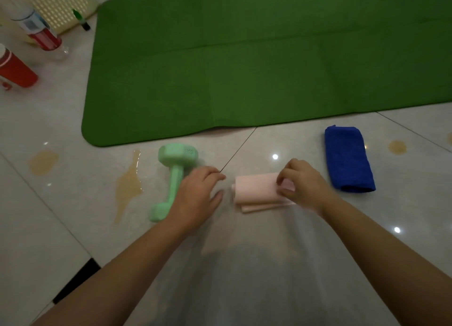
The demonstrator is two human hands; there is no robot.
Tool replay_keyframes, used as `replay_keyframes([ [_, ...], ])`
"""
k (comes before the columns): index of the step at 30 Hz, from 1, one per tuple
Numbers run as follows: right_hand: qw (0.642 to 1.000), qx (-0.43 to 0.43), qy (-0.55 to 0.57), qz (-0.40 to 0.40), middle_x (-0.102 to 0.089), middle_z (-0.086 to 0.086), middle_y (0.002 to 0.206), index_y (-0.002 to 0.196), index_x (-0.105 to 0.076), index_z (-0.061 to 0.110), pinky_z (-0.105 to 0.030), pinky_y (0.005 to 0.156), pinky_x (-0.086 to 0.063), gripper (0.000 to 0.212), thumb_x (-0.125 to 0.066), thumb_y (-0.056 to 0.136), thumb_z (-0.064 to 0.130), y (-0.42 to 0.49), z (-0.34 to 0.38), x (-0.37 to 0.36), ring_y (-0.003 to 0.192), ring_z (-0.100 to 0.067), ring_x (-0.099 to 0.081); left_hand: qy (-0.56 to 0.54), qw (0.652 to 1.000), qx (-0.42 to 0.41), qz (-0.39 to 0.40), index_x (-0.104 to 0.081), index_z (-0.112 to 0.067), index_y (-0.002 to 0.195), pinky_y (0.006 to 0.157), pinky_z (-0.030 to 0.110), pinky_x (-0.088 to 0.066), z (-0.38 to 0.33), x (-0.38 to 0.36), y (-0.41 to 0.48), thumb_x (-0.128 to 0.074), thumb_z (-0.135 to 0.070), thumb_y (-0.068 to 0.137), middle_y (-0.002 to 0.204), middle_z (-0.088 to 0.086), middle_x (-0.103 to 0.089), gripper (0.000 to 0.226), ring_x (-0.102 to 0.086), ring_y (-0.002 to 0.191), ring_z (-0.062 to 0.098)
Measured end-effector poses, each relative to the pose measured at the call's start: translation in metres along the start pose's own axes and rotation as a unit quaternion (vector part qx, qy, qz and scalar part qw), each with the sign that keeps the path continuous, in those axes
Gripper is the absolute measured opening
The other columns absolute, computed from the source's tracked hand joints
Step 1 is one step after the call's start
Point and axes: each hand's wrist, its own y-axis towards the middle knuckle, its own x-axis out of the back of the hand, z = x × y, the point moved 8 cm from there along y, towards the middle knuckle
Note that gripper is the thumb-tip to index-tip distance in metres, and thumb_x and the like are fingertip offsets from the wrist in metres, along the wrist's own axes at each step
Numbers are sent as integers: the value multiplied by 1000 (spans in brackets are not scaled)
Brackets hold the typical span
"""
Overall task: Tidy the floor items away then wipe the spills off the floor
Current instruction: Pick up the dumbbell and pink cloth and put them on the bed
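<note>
Right hand (pixel 302 183) pinches the pink cloth (pixel 255 190) at its right end. The fold lies crosswise on the floor (pixel 244 264), stretching toward the left hand (pixel 198 196) — loose-fingered, holding nothing, and nearer the green dumbbell (pixel 175 179) just to its left.

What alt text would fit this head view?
The right hand pinches a folded pink cloth on the tiled floor while the open left hand is by a green dumbbell. Brown spills, a blue cloth and a green mat lie nearby.
</note>
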Motion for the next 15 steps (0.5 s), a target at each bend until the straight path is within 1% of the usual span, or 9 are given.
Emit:
replay_keyframes([
  [2,1000,10,-18,10,-47,1,129,128,-48,23,-30,98,-38,47,-62,84,29,5,7,-5,118,-17,-43,28,996,72,-45,-66,-6,101,82,31,-42,20,25,-6,-50,-31,76,100,14,-65,39,-56,93,26],
  [4,997,6,-44,63,-43,1,136,137,-38,23,-30,100,-35,56,-60,85,29,7,10,-17,122,-18,-41,51,982,169,-71,-61,-3,110,87,40,-45,43,45,-15,-58,-25,79,110,19,-59,39,-55,101,37],
  [5,995,3,-61,80,-43,0,136,137,-37,23,-30,99,-35,57,-59,85,30,7,10,-21,121,-18,-42,49,971,224,-62,-56,-2,117,92,43,-42,56,49,-20,-62,-22,80,117,20,-55,42,-51,108,38],
  [7,992,-7,-88,91,-46,0,132,134,-40,23,-30,97,-36,54,-58,84,34,9,8,-22,118,-18,-43,28,944,327,-23,-45,-3,129,100,42,-37,81,47,-34,-66,-23,81,130,19,-46,55,-44,121,35],
  [9,987,-30,-107,116,-49,-2,126,128,-46,22,-31,96,-38,47,-57,84,35,11,7,-24,114,-19,-46,-52,913,405,10,-38,-6,135,98,42,-40,99,36,-46,-67,-28,81,132,16,-47,65,-48,120,32],
  [11,982,-51,-105,151,-53,-5,119,119,-54,19,-31,92,-43,39,-58,83,32,13,9,-29,106,-20,-50,-152,884,441,34,-39,-6,133,88,36,-44,105,22,-50,-66,-28,84,123,14,-57,60,-56,108,30],
  [12,981,-61,-87,164,-55,-5,115,116,-57,17,-31,90,-45,36,-59,82,30,13,9,-30,102,-20,-52,-177,879,440,48,-42,-7,130,82,33,-43,105,17,-50,-64,-26,85,117,12,-60,53,-58,100,28],
  [13,980,-73,-59,174,-57,-5,112,113,-59,15,-31,87,-47,34,-59,81,27,13,9,-30,99,-20,-54,-182,882,431,59,-46,-8,126,78,30,-41,104,15,-48,-62,-25,87,114,12,-62,46,-57,94,26],
  [15,976,-96,10,193,-59,-5,106,110,-60,13,-30,82,-45,31,-61,81,25,10,8,-26,93,-20,-54,-171,892,413,74,-51,-9,121,75,29,-39,102,15,-43,-61,-24,87,110,10,-63,39,-54,88,21],
])
